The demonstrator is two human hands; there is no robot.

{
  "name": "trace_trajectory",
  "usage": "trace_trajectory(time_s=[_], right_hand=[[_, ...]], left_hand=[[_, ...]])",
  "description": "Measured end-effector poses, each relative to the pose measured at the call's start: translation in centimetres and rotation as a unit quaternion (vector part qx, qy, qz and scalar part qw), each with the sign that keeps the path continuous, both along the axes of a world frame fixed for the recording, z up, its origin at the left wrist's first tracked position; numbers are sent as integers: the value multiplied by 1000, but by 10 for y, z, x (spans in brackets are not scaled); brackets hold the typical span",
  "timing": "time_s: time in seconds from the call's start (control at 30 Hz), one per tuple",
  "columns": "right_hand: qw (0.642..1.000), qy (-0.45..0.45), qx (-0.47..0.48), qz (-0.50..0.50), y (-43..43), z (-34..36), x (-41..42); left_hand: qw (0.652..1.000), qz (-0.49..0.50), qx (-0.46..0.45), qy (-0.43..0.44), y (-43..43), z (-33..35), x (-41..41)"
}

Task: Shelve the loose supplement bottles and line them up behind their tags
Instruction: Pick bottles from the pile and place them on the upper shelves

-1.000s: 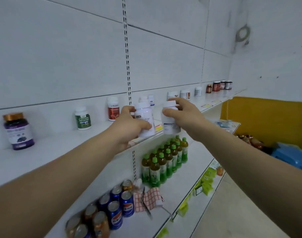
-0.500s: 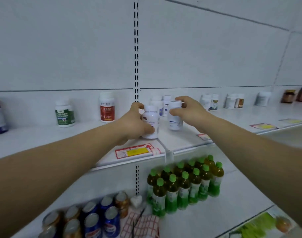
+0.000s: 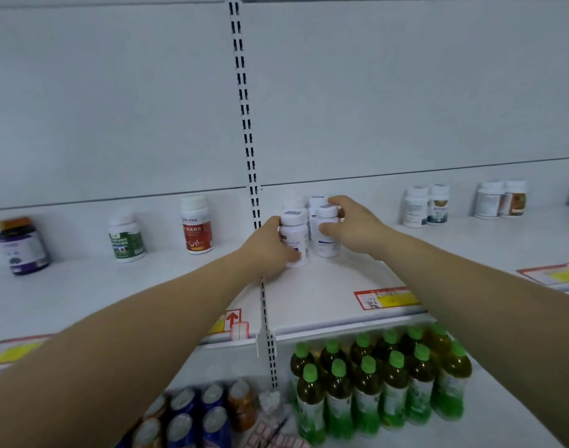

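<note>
Two white supplement bottles stand side by side on the white upper shelf, just right of the slotted upright. My left hand grips the left white bottle from its left side. My right hand grips the right white bottle, fingers over its cap and thumb on its front. Two more white bottles stand directly behind them against the back panel. A red and yellow price tag lies at the shelf's front edge to the right.
Left along the shelf stand a red-labelled bottle, a green-labelled bottle and a dark purple jar. Bottle pairs stand further right. Below are green-capped tea bottles and soda cans.
Both hands have carried their bottles further back on the shelf and set them in front of the rear bottles. The view has moved closer and turned to face the shelf.
</note>
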State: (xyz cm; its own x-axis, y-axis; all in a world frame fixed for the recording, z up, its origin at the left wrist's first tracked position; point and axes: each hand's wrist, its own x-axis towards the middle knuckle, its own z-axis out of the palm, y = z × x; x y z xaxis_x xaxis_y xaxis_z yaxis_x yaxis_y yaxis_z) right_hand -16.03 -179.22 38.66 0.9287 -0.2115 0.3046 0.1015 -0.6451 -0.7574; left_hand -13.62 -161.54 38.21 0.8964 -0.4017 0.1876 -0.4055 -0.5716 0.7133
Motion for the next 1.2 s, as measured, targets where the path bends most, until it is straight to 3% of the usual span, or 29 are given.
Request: trace_trajectory(time_s=[0.23, 0.47, 0.57, 0.7, 0.93, 1.2], right_hand=[[997, 13, -76, 15, -9, -1, 22], [993, 47, -106, 9, -9, 1, 20], [987, 47, -152, -22, -7, 20, 10], [978, 33, -205, -33, 28, 49, -5], [959, 2, -274, 78, 217, 63, -17], [903, -46, -302, 303, 528, 39, -53]], left_hand=[[997, 44, 34, -44, -23, -5, 26], [996, 52, 72, -28, -26, 0, 36], [994, 33, 105, 15, -14, 7, 29], [984, 10, 180, 4, 34, 24, 2], [966, 72, 238, -73, 219, 41, -70], [928, 237, 287, -13, 499, 8, -173]])
